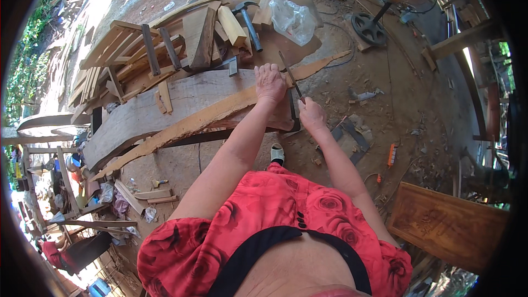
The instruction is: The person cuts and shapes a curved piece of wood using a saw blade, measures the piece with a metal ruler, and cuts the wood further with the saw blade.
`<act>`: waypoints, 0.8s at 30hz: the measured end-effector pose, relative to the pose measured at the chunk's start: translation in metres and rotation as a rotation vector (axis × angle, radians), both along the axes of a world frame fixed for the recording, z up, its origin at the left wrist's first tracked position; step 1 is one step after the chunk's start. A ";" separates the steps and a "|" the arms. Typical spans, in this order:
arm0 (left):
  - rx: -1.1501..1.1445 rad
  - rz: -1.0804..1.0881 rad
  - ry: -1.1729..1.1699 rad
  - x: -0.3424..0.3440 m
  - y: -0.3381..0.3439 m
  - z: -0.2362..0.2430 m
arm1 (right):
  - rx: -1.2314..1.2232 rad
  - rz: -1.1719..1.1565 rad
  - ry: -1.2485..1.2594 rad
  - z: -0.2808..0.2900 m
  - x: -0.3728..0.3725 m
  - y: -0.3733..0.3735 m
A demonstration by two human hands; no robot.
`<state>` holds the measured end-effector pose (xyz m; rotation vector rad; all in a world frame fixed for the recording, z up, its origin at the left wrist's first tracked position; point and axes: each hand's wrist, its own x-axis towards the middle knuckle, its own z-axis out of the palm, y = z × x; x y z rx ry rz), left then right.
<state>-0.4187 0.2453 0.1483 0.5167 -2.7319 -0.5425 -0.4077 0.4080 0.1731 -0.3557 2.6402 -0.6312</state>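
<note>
Along the near edge of the grey, weathered wooden surface [126,115] lies a long, light-brown wooden plank [198,118] with a rough, irregular edge. It runs at a slant, its left end reaching past the near left corner and its tapered right end jutting well beyond the right edge.

The left hand [270,83] rests on the plank near the surface's right edge, fingers close together and bent over the wood, so that the plank lies beneath them. Just to its right, a narrow, straight, dark tool with a slim blade [290,74] crosses the jutting part of the plank; whether it touches the wood I cannot tell. The right hand [312,115] has its fingers closed around the tool's near end, and the plank lies just beyond them.

On the surface, a short, pale piece of wood [164,98] sits toward the far edge, and a small rectangular metal piece with a dark border [232,66] stands at that edge, nearer the right corner. Beyond the far edge, a claw hammer with a blue handle [250,27] leans among stacked wood offcuts [199,36], with a crumpled, clear plastic bag [291,20] just beside them.
</note>
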 end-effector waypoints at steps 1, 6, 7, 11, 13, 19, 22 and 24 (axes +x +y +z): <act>0.003 0.002 -0.001 -0.001 0.000 -0.001 | 0.003 0.002 -0.001 -0.001 0.001 -0.001; -0.013 0.018 0.039 -0.001 0.001 -0.002 | 0.018 0.009 -0.002 -0.001 0.002 -0.003; -0.012 0.018 0.039 -0.001 0.001 -0.001 | 0.019 0.009 -0.003 0.000 0.002 -0.003; -0.019 0.019 0.017 -0.002 -0.001 -0.003 | 0.039 0.013 -0.018 0.004 0.004 -0.004; -0.027 0.022 0.007 -0.002 -0.001 -0.001 | 0.040 0.010 -0.017 0.004 0.005 -0.004; 0.006 0.005 -0.001 0.000 -0.001 0.000 | 0.079 -0.022 -0.025 0.003 0.007 -0.008; -0.002 0.016 0.014 0.001 0.000 0.001 | 0.108 -0.035 -0.036 0.004 0.009 -0.011; 0.015 0.001 -0.007 0.002 0.001 0.000 | 0.110 -0.055 -0.043 0.005 0.011 -0.012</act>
